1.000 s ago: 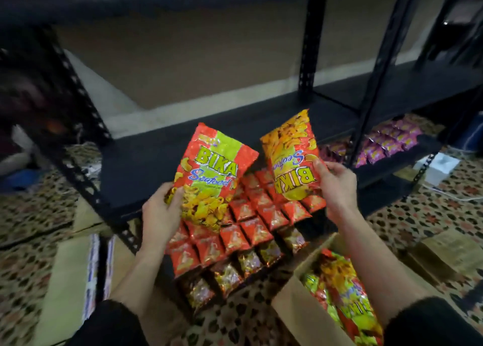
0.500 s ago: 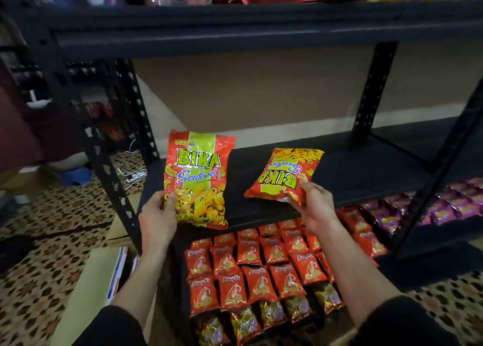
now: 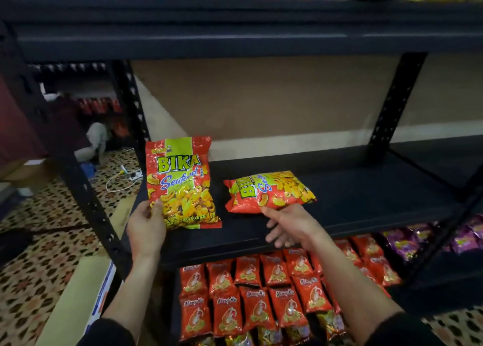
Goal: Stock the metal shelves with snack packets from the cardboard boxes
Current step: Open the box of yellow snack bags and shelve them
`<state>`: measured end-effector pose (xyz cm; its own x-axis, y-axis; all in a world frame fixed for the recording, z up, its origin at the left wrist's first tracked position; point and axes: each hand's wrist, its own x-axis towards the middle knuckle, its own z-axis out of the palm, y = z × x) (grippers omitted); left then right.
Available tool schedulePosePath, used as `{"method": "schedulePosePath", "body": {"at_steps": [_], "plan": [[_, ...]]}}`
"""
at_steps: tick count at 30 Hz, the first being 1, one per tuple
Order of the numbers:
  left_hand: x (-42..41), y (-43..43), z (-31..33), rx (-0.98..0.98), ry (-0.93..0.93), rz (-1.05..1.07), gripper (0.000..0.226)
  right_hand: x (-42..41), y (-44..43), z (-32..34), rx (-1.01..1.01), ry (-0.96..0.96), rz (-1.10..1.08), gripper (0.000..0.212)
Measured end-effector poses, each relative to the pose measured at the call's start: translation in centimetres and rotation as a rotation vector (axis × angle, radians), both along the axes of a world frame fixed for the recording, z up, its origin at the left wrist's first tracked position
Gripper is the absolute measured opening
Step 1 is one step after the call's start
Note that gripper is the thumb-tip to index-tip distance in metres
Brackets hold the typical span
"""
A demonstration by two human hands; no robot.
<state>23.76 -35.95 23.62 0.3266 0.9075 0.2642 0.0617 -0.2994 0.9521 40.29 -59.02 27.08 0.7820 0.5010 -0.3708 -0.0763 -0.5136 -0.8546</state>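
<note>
Right packet (image 3: 269, 191): lies flat on its back on the middle shelf (image 3: 366, 196), at about 12 o'clock from the right hand. Half a second ago it was tilted in the air, gripped.
Right hand (image 3: 290, 228): has let go. The fingers are loose and spread and hold nothing. The thumb tip sits at the packet's near edge; touching or just clear, cannot tell.
Left packet (image 3: 180, 183): upright, label facing out, at 9 o'clock from the right packet and apart from it. Its lower edge looks to meet the shelf board near the front left corner; whether it bears its own weight is unclear.
Left hand (image 3: 146, 228): thumb on the front and fingers behind, pinching the left packet's lower left corner, as before.
View: now tipped higher; the source box is out of frame.
Lower shelf packets (image 3: 251, 293): rows of small red packs at 6 o'clock, already stocked.
Meaning for the task: one packet placed, the second nearly so. Judged next: set the left packet down, release it, then go back to the box.
Risk: a puffy upright bag may topple when released.
</note>
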Motion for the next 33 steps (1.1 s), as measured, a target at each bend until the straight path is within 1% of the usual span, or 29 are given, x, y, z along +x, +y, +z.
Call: {"method": "schedulePosePath", "body": {"at_steps": [1, 2, 5, 6, 7, 8, 9, 10, 11, 13, 16, 18, 19, 21, 23, 24, 27, 33], "plan": [[0.2, 0.4, 0.1, 0.000, -0.003, 0.009, 0.020, 0.1, 0.0, 0.7, -0.043, -0.061, 0.037, 0.045], [0.2, 0.8, 0.0, -0.006, -0.010, 0.022, 0.021, 0.3, -0.1, 1.4, -0.035, -0.161, 0.025, 0.041], [0.3, 1.8, -0.1, -0.041, -0.054, 0.081, 0.037, 2.4, -0.4, 3.3, 0.098, -0.630, -0.157, 0.015], [0.3, 2.1, -0.1, -0.045, -0.068, 0.103, 0.039, 3.4, -0.5, 3.5, 0.070, -0.756, -0.153, 0.014], [0.2, 2.3, 0.0, -0.047, -0.081, 0.122, 0.038, 4.4, -0.3, 3.2, -0.008, -0.819, -0.090, 0.024], [0.2, 2.6, 0.1, -0.051, -0.093, 0.137, 0.033, 5.1, -0.1, 2.6, -0.104, -0.823, -0.006, 0.034], [0.1, 2.7, 0.2, -0.053, -0.101, 0.152, 0.027, 5.6, 0.1, 1.6, -0.184, -0.786, 0.064, 0.041], [0.2, 2.9, 0.2, -0.063, -0.106, 0.174, 0.025, 5.6, 0.5, 0.8, -0.226, -0.735, 0.120, 0.044], [0.3, 2.8, 0.4, -0.076, -0.101, 0.197, 0.031, 5.3, 0.8, -0.1, -0.226, -0.708, 0.140, 0.045], [0.6, 2.7, 0.9, -0.099, -0.081, 0.250, 0.045, 4.5, 1.9, -1.3, -0.198, -0.746, 0.094, 0.044], [1.1, 2.6, 1.3, -0.104, -0.078, 0.331, 0.047, 2.8, 4.2, -1.0, -0.261, -0.830, 0.088, 0.045], [1.2, 2.8, 1.6, -0.083, -0.112, 0.376, 0.047, 2.0, 5.5, -0.2, -0.215, -0.826, 0.131, 0.048], [1.3, 2.9, 1.6, -0.073, -0.127, 0.396, 0.048, 1.8, 5.9, 0.1, -0.195, -0.841, 0.156, 0.050], [1.4, 3.4, 1.4, -0.033, -0.145, 0.439, 0.049, 1.7, 6.8, 0.4, -0.239, -0.921, 0.272, 0.053], [1.8, 3.6, 1.4, -0.005, -0.157, 0.487, 0.046, 1.2, 7.6, 0.2, -0.294, -0.897, 0.437, 0.056], [1.9, 3.6, 1.5, 0.013, -0.161, 0.511, 0.044, 0.8, 8.2, -0.2, -0.285, -0.865, 0.493, 0.058], [2.2, 3.4, 1.5, 0.101, -0.171, 0.549, 0.038, -0.2, 10.0, -1.0, -0.222, -0.828, 0.551, 0.061], [2.4, 5.4, 1.0, 0.288, -0.171, 0.667, 0.020, -0.8, 15.1, -0.8, -0.234, -0.813, 0.641, 0.069]]}}
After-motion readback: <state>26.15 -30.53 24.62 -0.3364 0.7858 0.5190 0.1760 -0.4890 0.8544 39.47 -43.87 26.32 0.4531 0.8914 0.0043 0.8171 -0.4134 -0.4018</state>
